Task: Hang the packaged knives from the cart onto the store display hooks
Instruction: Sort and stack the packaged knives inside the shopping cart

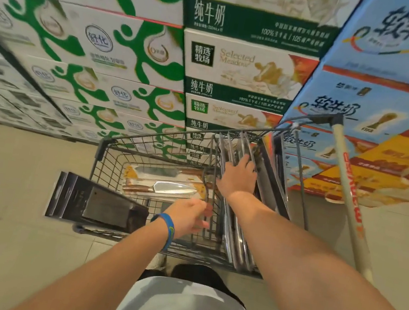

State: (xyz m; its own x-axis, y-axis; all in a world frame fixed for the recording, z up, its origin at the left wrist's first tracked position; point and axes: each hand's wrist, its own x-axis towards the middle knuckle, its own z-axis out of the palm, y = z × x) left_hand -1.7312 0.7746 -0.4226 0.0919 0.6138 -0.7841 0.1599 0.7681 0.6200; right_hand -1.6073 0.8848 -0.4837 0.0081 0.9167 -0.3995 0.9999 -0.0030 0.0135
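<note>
My right hand [238,179] in the wire cart [107,156], fingers straight against upright packaged knives [272,175] on its right side, my left hand [184,217] curled near the cart divider [208,182], grip too blurred to tell, more knife packs [164,184] flat on the cart floor

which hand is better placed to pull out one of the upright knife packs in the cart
Right. The right hand touches the upright knife packs at the cart's right side; the left hand is lower, by the middle wire divider.
</note>
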